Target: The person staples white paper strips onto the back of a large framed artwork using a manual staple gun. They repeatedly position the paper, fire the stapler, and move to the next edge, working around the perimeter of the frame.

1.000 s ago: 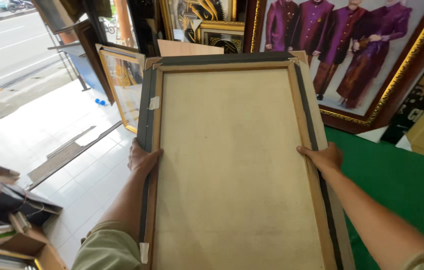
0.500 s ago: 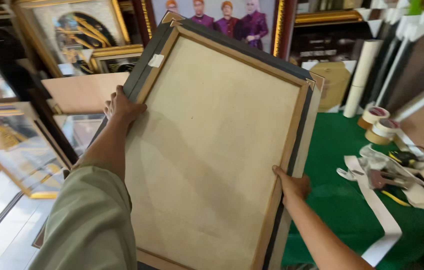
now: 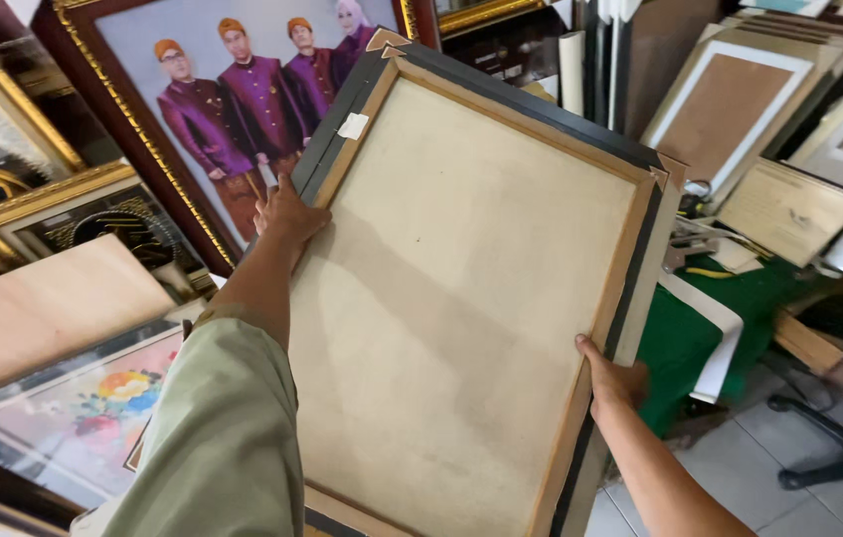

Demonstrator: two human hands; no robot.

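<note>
A: Item one, the large frame (image 3: 471,298). How are you holding it?

B: Back side toward you, tilted, its top corner leaning away to the upper left. Your left hand (image 3: 287,211) clasps the left edge high up, fingers wrapped round behind the moulding, thumb on the back board. Your right hand (image 3: 615,383) grips the right edge low down, thumb on the wooden rail, fingers curled out of sight behind. Hands set at opposite edges and heights, likely to steady so wide a piece while it is tilted.

A: Fittings on the frame?

B: Paper corner pieces at the top corners; a small white tag (image 3: 352,126) near the left hand.

A: Surroundings, taken from the frame?

B: Behind its upper left, a gold-edged group portrait (image 3: 233,99) leaning upright. Left of it, a plain board (image 3: 44,308) and a flower picture (image 3: 84,408). Right of it, a green-covered table (image 3: 690,338) with white strips; beyond that, stacked frames (image 3: 789,119) propped on edge.
</note>
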